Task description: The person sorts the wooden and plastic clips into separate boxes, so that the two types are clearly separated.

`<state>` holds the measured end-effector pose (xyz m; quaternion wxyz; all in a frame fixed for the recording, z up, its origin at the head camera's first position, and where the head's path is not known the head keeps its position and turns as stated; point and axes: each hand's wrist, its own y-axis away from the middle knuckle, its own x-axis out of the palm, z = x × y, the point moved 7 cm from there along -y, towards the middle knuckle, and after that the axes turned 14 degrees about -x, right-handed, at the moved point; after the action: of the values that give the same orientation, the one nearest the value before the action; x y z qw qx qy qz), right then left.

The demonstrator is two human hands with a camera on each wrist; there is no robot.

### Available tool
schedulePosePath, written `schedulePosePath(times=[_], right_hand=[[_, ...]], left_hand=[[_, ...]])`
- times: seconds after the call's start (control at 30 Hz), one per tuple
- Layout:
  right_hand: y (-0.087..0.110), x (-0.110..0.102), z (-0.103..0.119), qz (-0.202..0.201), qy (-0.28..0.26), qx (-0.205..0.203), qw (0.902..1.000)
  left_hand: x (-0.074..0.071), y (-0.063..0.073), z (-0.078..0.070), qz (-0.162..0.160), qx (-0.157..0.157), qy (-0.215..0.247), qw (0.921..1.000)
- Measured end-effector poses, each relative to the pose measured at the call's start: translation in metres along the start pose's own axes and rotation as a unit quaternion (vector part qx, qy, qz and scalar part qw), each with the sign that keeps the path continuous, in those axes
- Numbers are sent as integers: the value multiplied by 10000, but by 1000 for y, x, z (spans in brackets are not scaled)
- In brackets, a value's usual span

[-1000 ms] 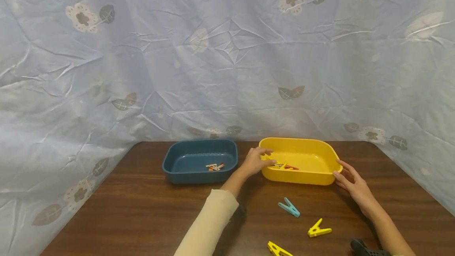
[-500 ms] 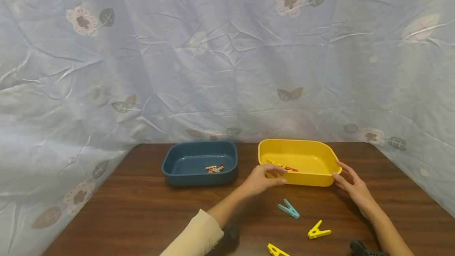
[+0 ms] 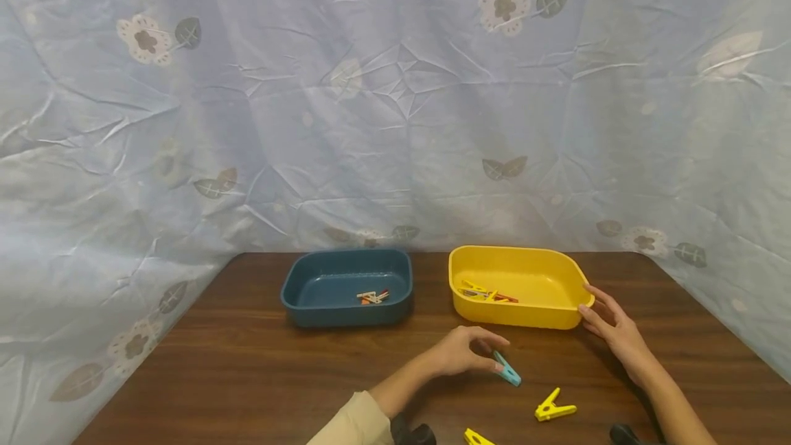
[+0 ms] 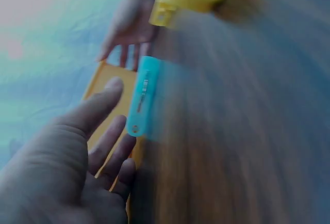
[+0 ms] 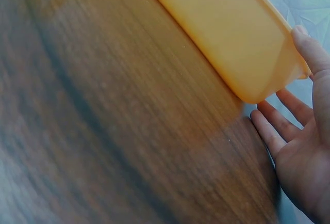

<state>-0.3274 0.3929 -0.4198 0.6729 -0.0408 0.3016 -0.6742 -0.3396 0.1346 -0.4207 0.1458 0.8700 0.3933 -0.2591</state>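
My left hand (image 3: 459, 353) is low over the table at a light-blue clothespin (image 3: 508, 372). Its thumb and fingers are spread apart, and their tips come right up to the clothespin, which overlaps them in the left wrist view. At the right corner of a yellow basin (image 3: 519, 316), my right hand (image 3: 620, 340) grips the rim, thumb at the edge and fingers against the outer wall. Inside that basin, several yellow and red clothespins (image 3: 485, 294) lie at the front left.
A yellow clothespin (image 3: 553, 406) lies on the wooden table (image 3: 247, 376), with another yellow clothespin (image 3: 476, 437) cut off at the near edge. To the left stands a dark blue basin (image 3: 346, 316) holding small white and red clothespins (image 3: 373, 297). Behind hangs a floral curtain (image 3: 395, 122).
My left hand has come back from over the yellow basin, down toward me, to the light-blue clothespin. My right hand has stayed on the basin's rim.
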Motion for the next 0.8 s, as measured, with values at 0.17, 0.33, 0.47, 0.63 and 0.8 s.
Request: schedulePosePath(times=[0.17,0.33,0.47,0.63,0.8], right_hand=[[1,3,-1,72,14,141,9999],[0,1,0,52,17,109,9999],[0,-1,0,33,-12,103,9999],[0,-1,-2,15,-61,117,9999],[0,-1,-2,14,1,132,9999]], left_hand=[[3,2,5,158,203,-142,9996],[8,0,4,157,281,-557,9979],[8,-1,3,-13,77,-582,9983],[8,-1,3,0,-82,-581,9983],[6,0,4,-61,-134,-539,9984]])
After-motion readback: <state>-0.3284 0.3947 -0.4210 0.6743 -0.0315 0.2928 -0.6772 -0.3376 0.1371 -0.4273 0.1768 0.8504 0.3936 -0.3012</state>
